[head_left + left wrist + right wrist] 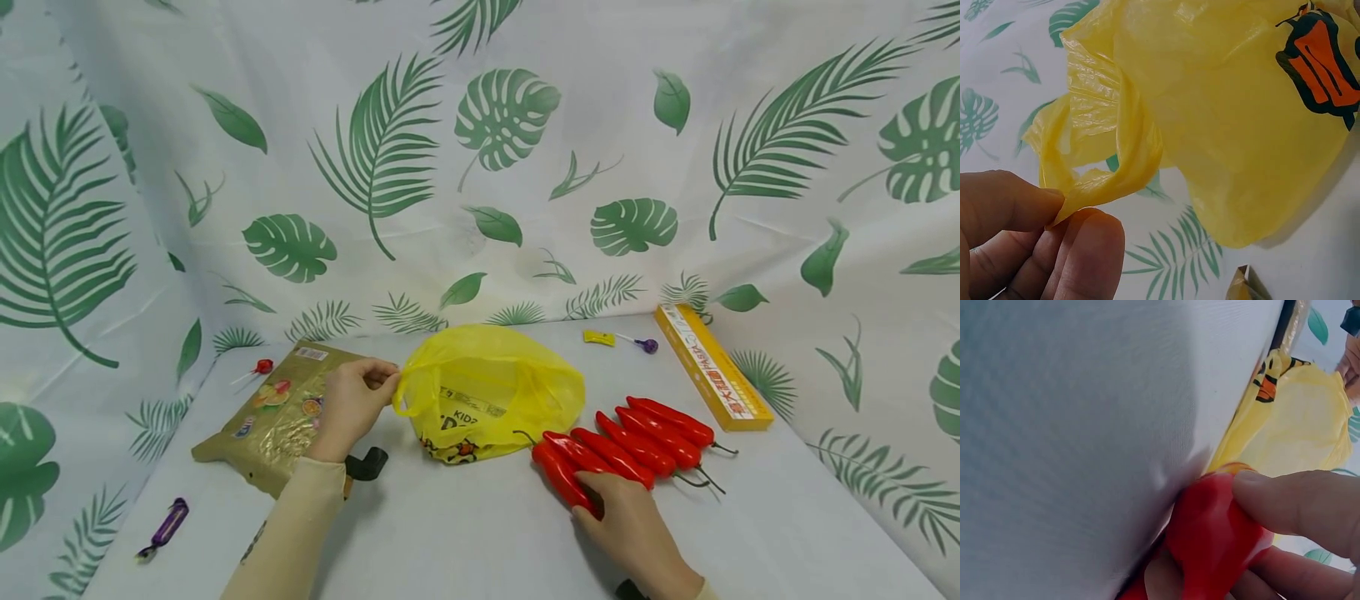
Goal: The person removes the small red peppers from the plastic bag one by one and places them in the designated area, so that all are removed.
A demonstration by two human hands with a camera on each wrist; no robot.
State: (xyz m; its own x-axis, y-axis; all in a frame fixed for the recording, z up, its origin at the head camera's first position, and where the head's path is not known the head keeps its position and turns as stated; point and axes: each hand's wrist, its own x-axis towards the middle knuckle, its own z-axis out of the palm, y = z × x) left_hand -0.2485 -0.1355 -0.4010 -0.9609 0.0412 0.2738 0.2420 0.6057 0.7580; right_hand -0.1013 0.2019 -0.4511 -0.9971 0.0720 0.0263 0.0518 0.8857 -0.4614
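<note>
A yellow plastic bag (491,342) with printed lettering stands on the table, its mouth open towards me. My left hand (354,407) pinches the loop of its left handle between thumb and fingers; the left wrist view shows the handle (1094,187) stretched from the fingertips. To the right of the bag lies a row of several glossy red chili peppers (637,446). My right hand (630,521) grips the leftmost red chili pepper (558,471), whose stem points towards the bag. In the right wrist view the thumb presses on this pepper (1210,512), close to the tabletop.
A gold snack bag (277,408) lies behind my left forearm. Near it are a red lollipop (263,366) and a purple-wrapped candy (171,525). At the back right are a yellow candy (598,337), a purple lollipop (647,344) and a long orange-yellow box (712,367). A leaf-print curtain surrounds the table.
</note>
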